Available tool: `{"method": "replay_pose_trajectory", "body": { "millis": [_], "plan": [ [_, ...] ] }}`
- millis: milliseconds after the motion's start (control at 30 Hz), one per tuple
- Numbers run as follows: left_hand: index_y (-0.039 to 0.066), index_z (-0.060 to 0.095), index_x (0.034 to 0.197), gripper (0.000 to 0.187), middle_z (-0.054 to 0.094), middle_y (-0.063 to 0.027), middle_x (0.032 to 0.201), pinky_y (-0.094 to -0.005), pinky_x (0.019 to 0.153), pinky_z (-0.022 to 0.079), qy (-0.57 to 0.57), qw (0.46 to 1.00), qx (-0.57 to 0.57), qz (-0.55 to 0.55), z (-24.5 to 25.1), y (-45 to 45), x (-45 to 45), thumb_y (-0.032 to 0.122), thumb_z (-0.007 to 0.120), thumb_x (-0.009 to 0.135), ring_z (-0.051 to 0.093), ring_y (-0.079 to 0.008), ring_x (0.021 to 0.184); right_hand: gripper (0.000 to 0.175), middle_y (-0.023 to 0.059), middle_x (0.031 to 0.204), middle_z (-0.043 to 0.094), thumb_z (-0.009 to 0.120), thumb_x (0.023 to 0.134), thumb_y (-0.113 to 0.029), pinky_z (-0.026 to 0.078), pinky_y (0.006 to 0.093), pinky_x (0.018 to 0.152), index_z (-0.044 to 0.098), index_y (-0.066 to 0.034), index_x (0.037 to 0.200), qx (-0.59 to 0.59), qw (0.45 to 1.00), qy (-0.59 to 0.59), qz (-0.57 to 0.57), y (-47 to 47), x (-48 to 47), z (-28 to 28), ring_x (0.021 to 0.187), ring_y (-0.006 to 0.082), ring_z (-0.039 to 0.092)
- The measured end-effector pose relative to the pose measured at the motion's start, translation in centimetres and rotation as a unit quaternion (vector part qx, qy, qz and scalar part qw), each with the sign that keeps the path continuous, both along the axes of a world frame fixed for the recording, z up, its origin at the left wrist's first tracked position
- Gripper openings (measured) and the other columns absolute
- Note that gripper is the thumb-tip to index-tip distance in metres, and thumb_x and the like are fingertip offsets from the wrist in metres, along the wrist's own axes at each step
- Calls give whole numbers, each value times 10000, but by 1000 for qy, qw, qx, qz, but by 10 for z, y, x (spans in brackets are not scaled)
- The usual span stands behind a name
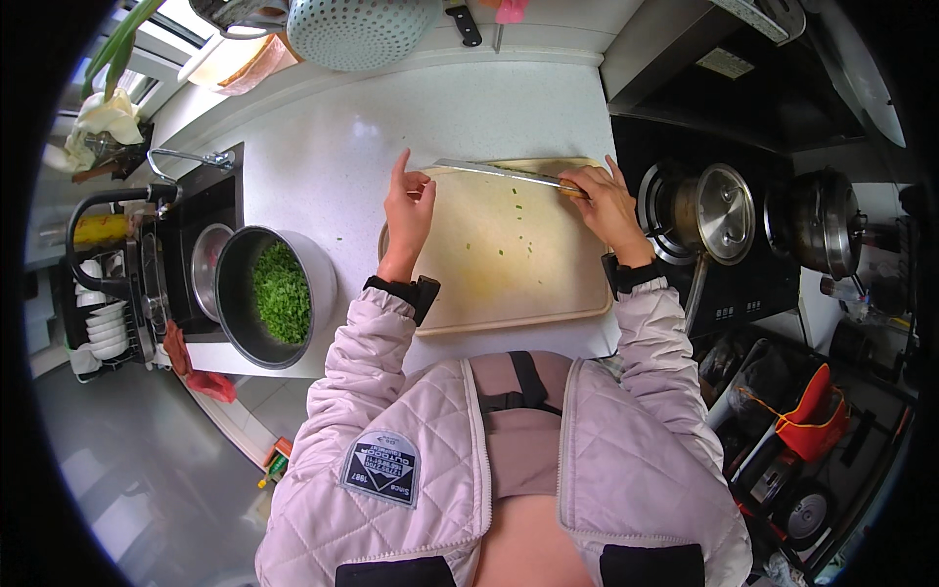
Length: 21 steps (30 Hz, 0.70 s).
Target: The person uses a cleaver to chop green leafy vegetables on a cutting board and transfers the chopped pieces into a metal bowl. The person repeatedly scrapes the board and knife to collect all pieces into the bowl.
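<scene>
In the head view my right hand (603, 198) grips the handle of a kitchen knife (506, 173). Its long blade points left along the far edge of a beige cutting board (469, 293). My left hand (411, 209) is raised over the board's left side, index finger stretched out and the other fingers partly curled, with nothing seen in it. A few small green bits (519, 208) lie scattered on the board, beside a faint yellowish stain. To the left, a deep pot (320, 271) holds a heap of chopped greens (281, 293).
A sink with a black faucet (110, 194) lies left, a metal bowl (209, 253) at its edge. On the right, a lidded saucepan (725, 213) and a dark pot (818, 220) stand on the black stove. A colander (359, 33) hangs at the back wall near another knife (463, 26).
</scene>
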<state>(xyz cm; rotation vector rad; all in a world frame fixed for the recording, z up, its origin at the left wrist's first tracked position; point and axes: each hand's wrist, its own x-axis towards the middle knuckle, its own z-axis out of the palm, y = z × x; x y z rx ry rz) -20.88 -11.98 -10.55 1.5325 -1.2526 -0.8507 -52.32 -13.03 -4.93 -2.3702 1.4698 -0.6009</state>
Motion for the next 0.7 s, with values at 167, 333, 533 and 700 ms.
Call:
{"method": "replay_pose_trajectory", "body": {
  "millis": [167,333,533,700],
  "plan": [
    [-1,624,1165,272,670,-95,994,-285,779,543,46,998,-32,-2,-11,3,-8,12,615,893,655,-163,928,377,26,1010,653,678,756,29,290,469,1147,644,-140,1091,-22,1000,3,16,-7,-1,-6,1012,230,616],
    [-15,637,1107,211,671,-98,1022,-281,782,547,54,998,-42,-2,-14,13,-16,5,615,898,654,-168,929,377,29,1012,641,663,768,38,289,476,1139,650,-143,1099,-1,1000,-6,2,-17,-7,-9,1009,229,611],
    [-8,641,1076,188,671,-98,1005,-288,782,553,30,999,-41,19,-15,20,-23,-13,615,890,661,-168,887,372,46,1007,634,657,772,53,309,476,1119,654,-127,1098,-11,1000,-6,19,-25,-9,-12,998,245,611],
    [-6,641,1074,189,672,-94,962,-288,772,549,23,997,-65,23,-13,19,-23,-11,617,886,663,-169,863,375,59,1017,642,663,768,53,346,450,1083,658,-112,1105,-7,999,-20,26,-30,-9,-14,1001,264,608]
  ]
}}
